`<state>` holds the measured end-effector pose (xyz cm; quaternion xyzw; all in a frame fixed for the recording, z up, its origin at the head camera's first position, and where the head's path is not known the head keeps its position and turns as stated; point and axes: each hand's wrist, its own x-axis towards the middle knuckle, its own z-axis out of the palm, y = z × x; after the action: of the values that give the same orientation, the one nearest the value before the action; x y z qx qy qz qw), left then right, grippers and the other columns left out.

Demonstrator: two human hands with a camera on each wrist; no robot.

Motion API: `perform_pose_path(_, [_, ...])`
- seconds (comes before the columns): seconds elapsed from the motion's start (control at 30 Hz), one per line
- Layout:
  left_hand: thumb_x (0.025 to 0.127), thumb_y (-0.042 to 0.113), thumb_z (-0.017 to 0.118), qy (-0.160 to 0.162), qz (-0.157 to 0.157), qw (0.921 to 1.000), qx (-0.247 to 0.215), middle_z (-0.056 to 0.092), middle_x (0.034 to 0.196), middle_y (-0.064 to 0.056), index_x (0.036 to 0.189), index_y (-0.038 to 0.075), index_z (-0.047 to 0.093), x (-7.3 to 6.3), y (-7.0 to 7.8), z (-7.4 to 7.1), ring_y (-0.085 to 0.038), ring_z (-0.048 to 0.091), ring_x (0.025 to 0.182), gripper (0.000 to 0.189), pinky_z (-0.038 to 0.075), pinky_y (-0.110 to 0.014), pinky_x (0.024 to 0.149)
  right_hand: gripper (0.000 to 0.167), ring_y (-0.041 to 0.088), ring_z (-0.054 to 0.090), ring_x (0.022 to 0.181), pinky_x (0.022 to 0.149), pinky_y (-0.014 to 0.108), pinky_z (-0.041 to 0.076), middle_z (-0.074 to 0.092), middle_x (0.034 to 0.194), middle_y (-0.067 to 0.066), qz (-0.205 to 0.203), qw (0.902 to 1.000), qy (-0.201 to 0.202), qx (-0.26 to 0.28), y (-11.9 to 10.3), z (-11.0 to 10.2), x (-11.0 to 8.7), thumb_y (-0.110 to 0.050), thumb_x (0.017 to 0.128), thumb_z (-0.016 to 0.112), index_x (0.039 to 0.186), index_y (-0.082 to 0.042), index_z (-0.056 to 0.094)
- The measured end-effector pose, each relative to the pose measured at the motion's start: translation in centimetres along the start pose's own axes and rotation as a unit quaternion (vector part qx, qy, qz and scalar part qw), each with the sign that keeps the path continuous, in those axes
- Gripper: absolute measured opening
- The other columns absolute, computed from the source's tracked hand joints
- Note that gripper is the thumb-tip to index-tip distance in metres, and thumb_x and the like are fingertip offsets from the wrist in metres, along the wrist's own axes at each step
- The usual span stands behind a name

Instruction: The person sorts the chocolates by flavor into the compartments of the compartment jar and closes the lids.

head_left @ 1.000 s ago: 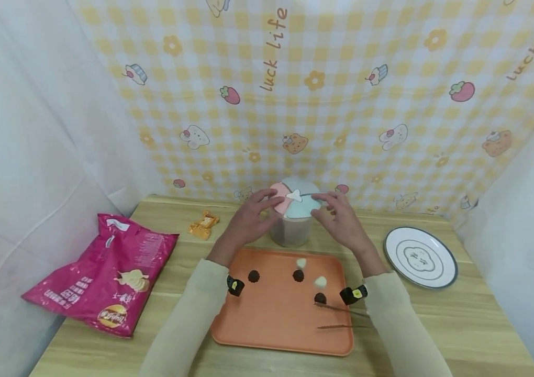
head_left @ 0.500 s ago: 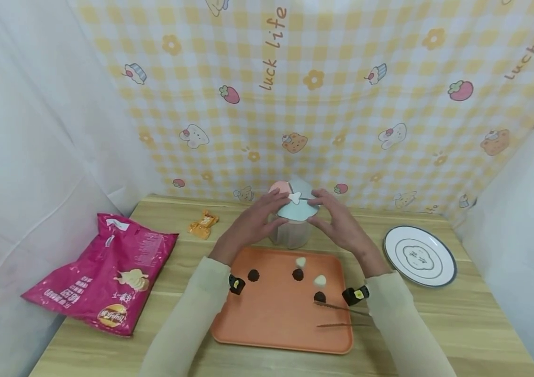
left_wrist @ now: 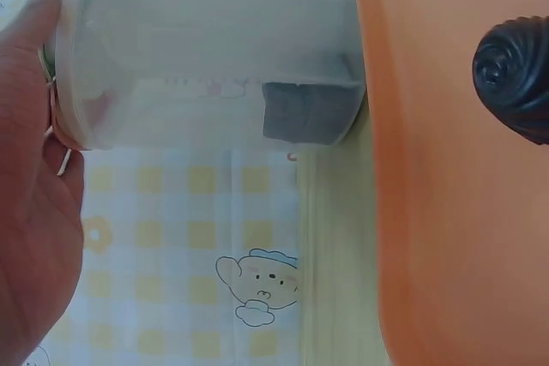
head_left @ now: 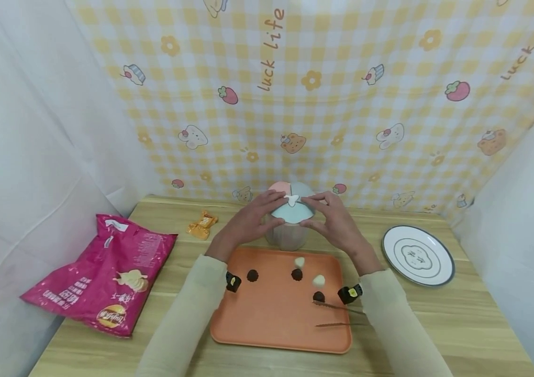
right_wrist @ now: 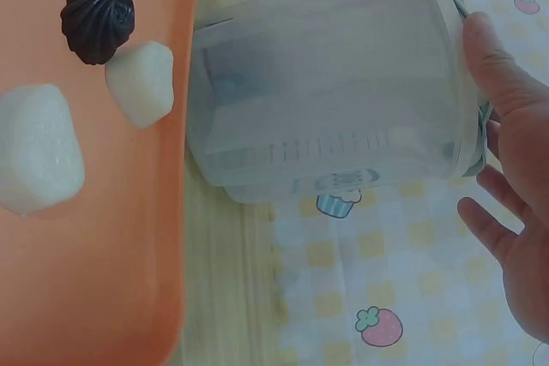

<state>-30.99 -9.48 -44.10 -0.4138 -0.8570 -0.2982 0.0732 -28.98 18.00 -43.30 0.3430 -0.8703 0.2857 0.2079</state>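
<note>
A translucent plastic canister [head_left: 287, 238] stands upright behind the orange tray, topped by a round lid [head_left: 292, 212] with pink, grey and mint segments and a white bow-like knob [head_left: 291, 200]. My left hand [head_left: 249, 219] grips the lid's left side, thumb at the near edge, fingers by the knob. Opposite it, my right hand [head_left: 336, 222] holds the right side in the same way. The left wrist view shows a dark grey block [left_wrist: 310, 112] low in the canister's wall area. In the right wrist view, the thumb [right_wrist: 493, 53] presses the lid's rim.
On the orange tray [head_left: 271, 324] lie several dark swirled pieces [head_left: 252, 275] and white pieces [head_left: 318, 280]. Thin tong-like prongs [head_left: 334, 324] reach over its right edge. A magenta chip bag [head_left: 92, 277] and wrapped candy [head_left: 202, 225] lie left; a plate [head_left: 391, 259] sits right.
The lid has turned clockwise: its pink segment moved from the left to the back left, its mint one to the front. Both hands have drawn closer around it.
</note>
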Motion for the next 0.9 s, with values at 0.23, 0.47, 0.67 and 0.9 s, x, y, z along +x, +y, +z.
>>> perform_pose_path(0.23, [0.109, 0.026, 0.053, -0.021, 0.002, 0.9997, -0.015, 0.023, 0.169, -0.008, 0.161, 0.013, 0.037, -0.01, -0.35, 0.08, -0.03, 0.005, 0.157, 0.055, 0.018, -0.055, 0.121, 0.057, 0.033, 0.053, 0.105, 0.082, 0.044, 0.044, 0.056, 0.122, 0.018, -0.009, 0.9999, 0.001, -0.014, -0.14, 0.27, 0.29, -0.021, 0.08, 0.089, 0.132, -0.007, 0.071])
perform_pose_path(0.47, [0.11, 0.025, 0.052, -0.017, 0.001, 0.999, -0.041, 0.024, 0.168, -0.007, 0.16, 0.013, 0.038, -0.05, -0.75, 0.24, -0.027, 0.003, 0.157, 0.053, 0.017, -0.054, 0.121, 0.054, 0.035, 0.052, 0.11, 0.086, 0.048, 0.045, 0.056, 0.125, 0.017, -0.016, 0.9996, -0.005, -0.023, 0.09, 0.36, 0.2, -0.019, 0.084, 0.085, 0.135, -0.007, 0.069])
perform_pose_path(0.67, [0.11, 0.028, 0.052, -0.01, 0.0, 0.9998, -0.018, 0.026, 0.168, -0.004, 0.16, 0.014, 0.039, -0.13, -0.91, 0.44, -0.026, 0.006, 0.157, 0.053, 0.02, -0.052, 0.121, 0.054, 0.035, 0.052, 0.112, 0.089, 0.05, 0.044, 0.057, 0.126, 0.016, -0.008, 0.9992, -0.003, -0.039, 0.01, 0.58, 0.14, -0.022, 0.085, 0.082, 0.136, -0.01, 0.068])
perform_pose_path(0.9, [0.109, 0.03, 0.052, -0.001, -0.006, 0.9998, 0.018, 0.029, 0.167, -0.003, 0.158, 0.016, 0.041, -0.06, -0.75, 0.53, -0.023, 0.009, 0.156, 0.052, 0.024, -0.049, 0.12, 0.053, 0.035, 0.052, 0.111, 0.088, 0.05, 0.044, 0.058, 0.125, 0.014, 0.002, 0.999, 0.009, -0.044, -0.14, 0.84, 0.05, -0.021, 0.086, 0.081, 0.136, -0.011, 0.068])
